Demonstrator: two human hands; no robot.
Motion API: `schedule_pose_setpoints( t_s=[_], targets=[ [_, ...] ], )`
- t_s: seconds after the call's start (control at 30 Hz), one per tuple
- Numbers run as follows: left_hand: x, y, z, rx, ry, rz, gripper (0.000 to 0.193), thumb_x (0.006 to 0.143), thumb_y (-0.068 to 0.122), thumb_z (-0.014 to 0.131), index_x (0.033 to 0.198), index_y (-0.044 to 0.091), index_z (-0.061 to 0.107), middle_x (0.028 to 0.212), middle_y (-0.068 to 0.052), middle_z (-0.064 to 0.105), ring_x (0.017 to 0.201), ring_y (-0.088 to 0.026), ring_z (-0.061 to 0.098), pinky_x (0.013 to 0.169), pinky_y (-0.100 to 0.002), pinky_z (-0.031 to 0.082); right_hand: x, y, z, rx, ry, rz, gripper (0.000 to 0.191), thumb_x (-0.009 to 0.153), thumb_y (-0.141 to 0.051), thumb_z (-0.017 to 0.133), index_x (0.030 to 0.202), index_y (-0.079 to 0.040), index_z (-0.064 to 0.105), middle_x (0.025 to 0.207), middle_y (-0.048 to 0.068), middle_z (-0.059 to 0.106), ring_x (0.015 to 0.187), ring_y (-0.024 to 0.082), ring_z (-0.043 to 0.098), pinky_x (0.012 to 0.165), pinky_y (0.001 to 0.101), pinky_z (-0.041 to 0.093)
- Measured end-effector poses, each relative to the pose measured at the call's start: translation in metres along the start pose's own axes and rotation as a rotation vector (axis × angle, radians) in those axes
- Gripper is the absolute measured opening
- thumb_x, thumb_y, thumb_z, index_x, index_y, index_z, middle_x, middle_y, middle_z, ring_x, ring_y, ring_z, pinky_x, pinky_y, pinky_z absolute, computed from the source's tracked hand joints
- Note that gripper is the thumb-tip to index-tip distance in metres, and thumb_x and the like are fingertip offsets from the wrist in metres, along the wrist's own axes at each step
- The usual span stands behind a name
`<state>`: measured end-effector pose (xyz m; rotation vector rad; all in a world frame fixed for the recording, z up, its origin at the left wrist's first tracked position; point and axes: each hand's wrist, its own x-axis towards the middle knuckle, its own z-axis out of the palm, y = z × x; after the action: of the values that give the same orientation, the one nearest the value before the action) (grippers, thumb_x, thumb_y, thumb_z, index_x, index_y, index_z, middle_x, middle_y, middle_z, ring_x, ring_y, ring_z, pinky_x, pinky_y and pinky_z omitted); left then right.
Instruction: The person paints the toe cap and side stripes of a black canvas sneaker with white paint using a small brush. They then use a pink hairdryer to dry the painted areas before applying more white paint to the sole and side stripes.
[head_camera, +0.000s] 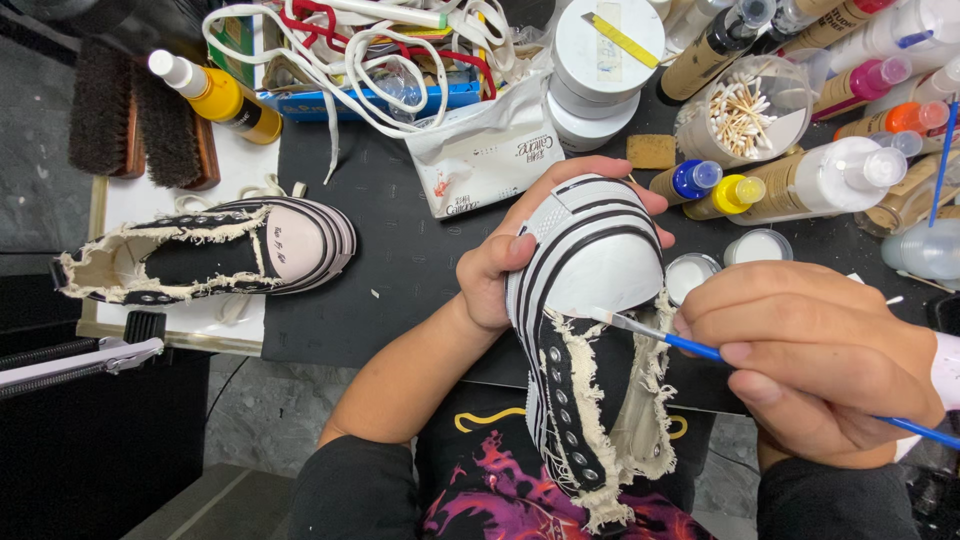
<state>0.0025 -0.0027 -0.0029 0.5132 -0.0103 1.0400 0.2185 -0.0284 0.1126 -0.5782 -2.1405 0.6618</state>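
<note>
Black canvas with frayed cream edging covers the sneaker that the person holds over the lap, toe pointing away toward the tabletop. The left hand is closed around the toe end, fingers wrapped over the white rubber cap and its black stripes, thumb pressed on the near side. The right hand is closed in a pencil grip on a thin blue-handled brush, whose pale tip touches the edge of the toe cap just where rubber meets the frayed canvas.

Judging from this, the step in hand is fine brushwork along that seam on the toe. The next move seems to call for a steady left-hand grip and short, light strokes, so the tip stays on the rubber and off the loose threads.

The matching sneaker lies on its side on a white board at the left, well apart, near two dark shoe brushes. Behind it lies a tangle of white laces. A small open jar of white liquid sits just beside the held sneaker, with squeeze bottles and a cup of cotton swabs farther back.
</note>
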Motion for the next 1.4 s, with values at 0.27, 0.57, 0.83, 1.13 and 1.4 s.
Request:
schedule_pose_setpoints(
  t_s=[0.27,0.57,0.83,1.13,1.4],
  targets=[
    [0.0,0.0,0.0,-0.031,-0.012,0.012,0.085,0.091,0.045,0.073,0.152,-0.002,0.037,0.14,-0.029,0.054,0.129,-0.043,0.058,0.112,-0.053,0.05,-0.012,0.007,-0.001,0.06,0.182,0.028,0.014,0.086,-0.012,0.065,0.085,-0.003,0.055,0.078,0.018,0.064,0.069,0.031,0.069,0.064,0.0399,0.06],
    [-0.001,0.0,-0.002,-0.035,-0.025,0.017,0.085,0.092,0.047,0.072,0.152,-0.002,0.038,0.14,-0.029,0.054,0.13,-0.045,0.058,0.111,-0.054,0.05,-0.004,0.004,-0.001,0.039,0.174,0.046,0.014,0.086,-0.014,0.064,0.084,-0.003,0.054,0.078,0.017,0.065,0.071,0.031,0.069,0.063,0.0398,0.059],
    [-0.002,-0.002,-0.002,-0.023,-0.021,0.024,0.085,0.092,0.048,0.071,0.153,-0.002,0.038,0.141,-0.029,0.054,0.128,-0.044,0.057,0.112,-0.053,0.05,-0.008,0.001,0.004,0.042,0.131,0.018,0.017,0.091,-0.013,0.063,0.088,0.0,0.052,0.079,0.016,0.066,0.07,0.032,0.07,0.067,0.0441,0.06],
    [0.0,0.0,0.0,-0.026,-0.018,0.01,0.085,0.092,0.046,0.072,0.152,-0.002,0.038,0.14,-0.029,0.054,0.128,-0.043,0.058,0.112,-0.053,0.05,-0.011,0.001,0.008,0.079,0.26,0.051,0.013,0.096,-0.016,0.065,0.093,-0.007,0.056,0.085,0.016,0.067,0.073,0.03,0.071,0.068,0.0396,0.061],
    [-0.001,0.001,0.001,0.037,0.004,-0.013,0.089,0.09,0.044,0.075,0.154,-0.003,0.036,0.146,-0.03,0.052,0.132,-0.037,0.058,0.116,-0.047,0.048,-0.005,0.002,0.003,0.063,0.075,0.029,0.013,0.094,-0.011,0.063,0.097,-0.002,0.054,0.081,0.016,0.067,0.076,0.033,0.072,0.066,0.0403,0.06]
  ],
)
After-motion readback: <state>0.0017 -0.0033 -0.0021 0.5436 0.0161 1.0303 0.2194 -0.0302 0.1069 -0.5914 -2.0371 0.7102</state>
